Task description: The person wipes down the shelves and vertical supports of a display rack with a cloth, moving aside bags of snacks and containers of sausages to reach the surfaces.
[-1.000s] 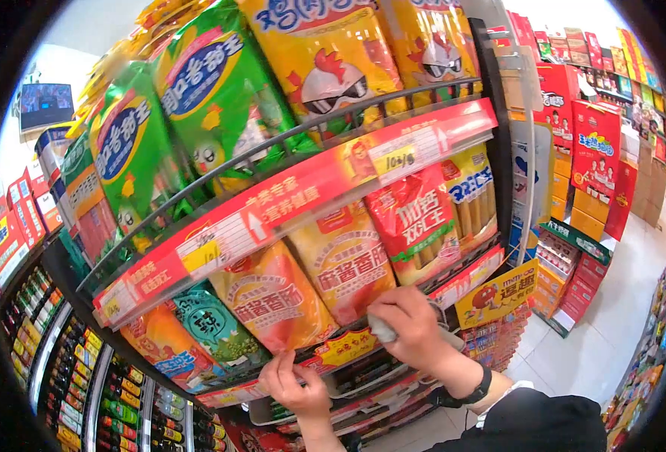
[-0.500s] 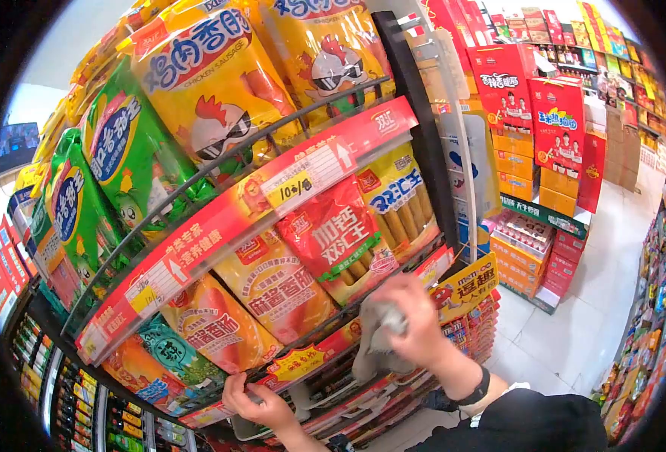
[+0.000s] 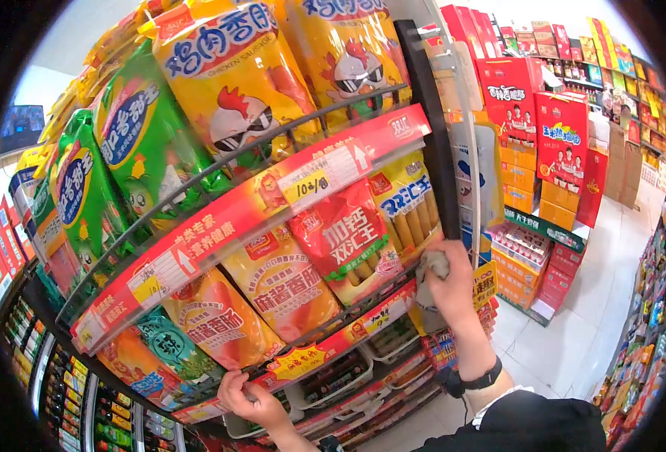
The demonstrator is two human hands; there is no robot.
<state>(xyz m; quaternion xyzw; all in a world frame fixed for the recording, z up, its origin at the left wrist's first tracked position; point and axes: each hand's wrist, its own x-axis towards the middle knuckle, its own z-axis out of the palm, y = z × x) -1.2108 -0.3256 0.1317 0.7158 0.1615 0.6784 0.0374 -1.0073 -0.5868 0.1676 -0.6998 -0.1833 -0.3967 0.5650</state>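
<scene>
My right hand (image 3: 456, 285) is closed around a bunched grey cloth (image 3: 431, 273) at the right end of the lower shelf, beside the yellow-and-red sausage bag (image 3: 403, 202). Part of the cloth hangs below my fingers. Lower left, my left hand (image 3: 254, 401) has its curled fingers on the shelf edge (image 3: 278, 369), just under an orange sausage bag (image 3: 223, 320). Between the hands stand another orange bag (image 3: 281, 282) and a red sausage bag (image 3: 346, 237). A red price strip (image 3: 254, 215) runs above this row.
A wire rail (image 3: 303, 124) fronts the upper shelf of yellow chicken sausage bags (image 3: 227, 75) and green bags (image 3: 137, 135). Plastic trays (image 3: 340, 380) sit below. A black post (image 3: 434, 128) and stacked red boxes (image 3: 510, 98) are on the right, with tiled floor (image 3: 544, 346) beyond.
My right hand has moved up and to the right with the cloth, toward the shelf's right end, uncovering the strip and trays below. My left hand stays at the shelf edge.
</scene>
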